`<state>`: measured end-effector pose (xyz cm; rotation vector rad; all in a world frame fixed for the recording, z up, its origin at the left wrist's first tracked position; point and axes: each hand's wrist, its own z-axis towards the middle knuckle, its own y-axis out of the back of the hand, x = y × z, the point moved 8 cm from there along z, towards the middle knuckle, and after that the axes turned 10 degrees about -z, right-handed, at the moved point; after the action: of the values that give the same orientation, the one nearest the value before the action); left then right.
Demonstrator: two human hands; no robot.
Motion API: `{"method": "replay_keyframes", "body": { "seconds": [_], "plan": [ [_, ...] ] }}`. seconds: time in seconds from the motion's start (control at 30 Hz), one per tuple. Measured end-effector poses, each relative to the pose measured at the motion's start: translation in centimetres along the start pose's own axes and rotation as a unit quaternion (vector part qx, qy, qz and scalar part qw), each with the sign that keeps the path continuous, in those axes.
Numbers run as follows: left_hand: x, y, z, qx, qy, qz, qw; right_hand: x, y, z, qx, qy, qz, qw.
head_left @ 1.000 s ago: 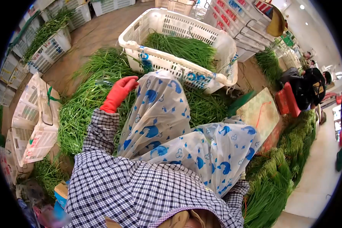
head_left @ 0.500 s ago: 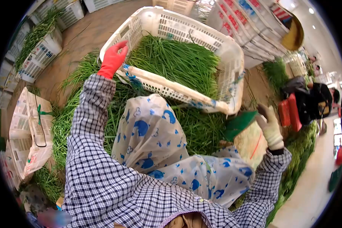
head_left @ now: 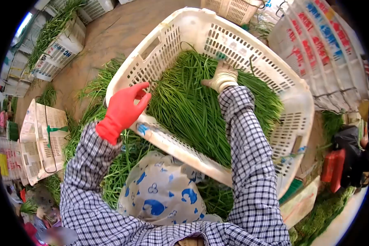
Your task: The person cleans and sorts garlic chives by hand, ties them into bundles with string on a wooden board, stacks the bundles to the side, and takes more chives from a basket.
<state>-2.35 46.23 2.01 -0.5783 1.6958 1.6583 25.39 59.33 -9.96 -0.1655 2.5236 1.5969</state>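
Note:
A large white slotted plastic basket (head_left: pixel 201 20) holds a layer of long, thin green chives (head_left: pixel 192 102), lying mostly side by side. My right hand (head_left: pixel 223 78), in a pale glove with darker fingers, is inside the basket on top of the chives. Its thumb stretches away from the fingers, and the fingertips are partly lost among the leaves. At the basket's left side, my left hand (head_left: pixel 127 106) in a red rubber glove hovers by the rim. Its fingers are apart and hold nothing.
Loose greens (head_left: pixel 115 184) lie around my plastic-covered knee (head_left: pixel 164 188). A tilted white crate (head_left: pixel 41 139) stands at left, with a crate of greens (head_left: pixel 59 53) behind. Stacked white crates (head_left: pixel 315 49) rise at right. A red object (head_left: pixel 334 168) sits beside black bags.
My right hand has moved from the right, outside the basket, onto the chives inside. My left hand stays near the left rim, a little lower. The view has shifted closer over the basket.

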Motion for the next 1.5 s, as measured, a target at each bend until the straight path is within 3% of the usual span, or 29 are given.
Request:
{"method": "replay_keyframes", "body": {
  "seconds": [0.1,0.27,0.47,0.5,0.53,0.63,0.67,0.73,0.8,0.83,0.87,0.9,0.93,0.97,1.07,1.23,1.3,1.33,1.4,1.43,1.47,1.5],
  "plan": [
    [0.0,0.0,-0.1,0.004,0.041,-0.024,0.999,2.1,-2.2,2.5,-0.003,0.019,-0.044,0.999],
    [-0.5,-0.3,-0.3,0.01,0.074,-0.027,0.997,-2.0,-3.2,7.0,0.05,0.02,0.035,0.998],
    [-0.7,-0.2,-0.4,0.007,0.069,-0.035,0.997,-1.9,-5.5,10.5,-0.009,0.033,-0.013,0.999],
    [-0.7,-0.1,-0.3,0.003,0.066,-0.035,0.997,-1.6,-4.2,9.8,-0.073,0.049,0.011,0.996],
    [-0.6,-0.1,-0.4,0.005,0.07,-0.034,0.997,-2.3,-4.3,9.3,-0.041,0.017,0.067,0.997],
    [-0.3,-0.1,-0.5,0.003,0.068,-0.034,0.997,-2.8,-1.9,6.9,-0.104,0.015,0.122,0.987],
    [-0.2,-0.1,-0.5,0.005,0.065,-0.029,0.997,-3.6,-1.9,6.5,-0.05,-0.007,0.178,0.983],
    [-0.2,0.1,-0.4,0.003,0.07,-0.027,0.997,-5.0,-0.6,5.0,-0.11,-0.017,0.248,0.962],
    [-0.4,-0.1,-0.2,0.032,0.083,0.0,0.996,-6.9,-0.3,3.8,-0.191,0.081,0.418,0.884],
    [-0.4,-0.1,-0.2,0.034,0.079,0.006,0.996,-7.6,0.4,2.8,-0.223,0.124,0.39,0.885],
    [-0.3,-0.2,-0.2,0.033,0.072,0.0,0.997,-8.3,-1.4,4.8,-0.327,0.182,0.126,0.919],
    [-0.1,-0.1,-0.2,0.021,0.058,0.01,0.998,-9.1,-3.7,6.4,-0.462,0.181,-0.135,0.858],
    [-0.1,0.0,-0.1,0.01,0.042,0.02,0.999,-10.6,-3.3,5.1,-0.277,0.181,-0.031,0.943],
    [0.1,-0.1,0.0,0.008,0.038,0.017,0.999,-12.3,-1.9,2.1,-0.214,0.116,0.038,0.969],
    [0.2,0.0,0.2,0.005,0.03,0.034,0.999,-14.3,5.4,-10.0,-0.237,0.005,0.092,0.967],
    [1.2,0.2,0.8,-0.035,0.002,0.01,0.999,-15.9,14.4,-23.3,-0.242,-0.057,0.113,0.962],
    [0.2,0.5,0.6,-0.062,-0.048,0.008,0.997,-18.2,13.5,-23.7,-0.326,-0.038,0.031,0.944],
    [-0.9,1.1,0.5,-0.085,-0.082,0.014,0.993,-18.9,13.4,-24.4,-0.341,-0.007,0.105,0.934],
    [-1.9,-0.8,1.0,0.0,-0.097,-0.104,0.99,-19.9,13.3,-26.1,-0.368,0.062,0.251,0.893],
    [-5.9,-1.9,0.1,0.042,-0.163,-0.166,0.972,-20.2,13.7,-27.2,-0.378,0.103,0.321,0.862],
    [-10.7,-3.6,-1.6,0.086,-0.224,-0.225,0.944,-19.7,14.3,-29.7,-0.41,0.12,0.361,0.829],
    [-16.0,-4.2,-4.4,0.159,-0.252,-0.37,0.88,-19.2,14.9,-32.2,-0.441,0.141,0.398,0.792]
  ]
}}
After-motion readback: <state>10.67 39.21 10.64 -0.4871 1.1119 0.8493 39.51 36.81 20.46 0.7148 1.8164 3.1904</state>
